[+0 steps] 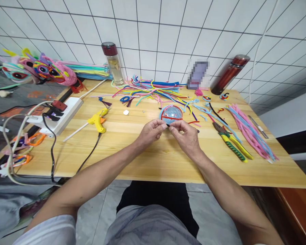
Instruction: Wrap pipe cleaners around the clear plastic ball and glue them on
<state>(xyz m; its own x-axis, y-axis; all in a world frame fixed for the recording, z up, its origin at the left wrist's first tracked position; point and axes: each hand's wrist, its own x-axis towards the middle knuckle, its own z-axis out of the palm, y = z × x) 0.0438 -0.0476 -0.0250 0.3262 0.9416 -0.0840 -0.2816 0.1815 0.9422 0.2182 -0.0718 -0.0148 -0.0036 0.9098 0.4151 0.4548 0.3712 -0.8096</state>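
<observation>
Both your hands are pinched narrow at the fingertips, left hand [152,131] and right hand [186,136] meeting over one small black piece [168,125] that sits just on the near side of the round blue-and-red piece [171,119]. Take that one round piece as your landmark: it lies on the wooden table [137,160], right beyond your fingers. To its left you have one yellow glue gun [99,121] (a single white stick pokes out of its back end), one small white blob [126,112] and, farther out, one white power strip [63,117]. To its right lie one pair of pliers [231,142] with yellow-and-green handles, then one bundle of pink and blue strips [252,132]. Beyond it spreads one loose heap of coloured strips [155,89], too tangled for you to count. Two bottles stand past the landmark, one clear bottle [114,66] to the left and one red bottle [229,75] to the right.
</observation>
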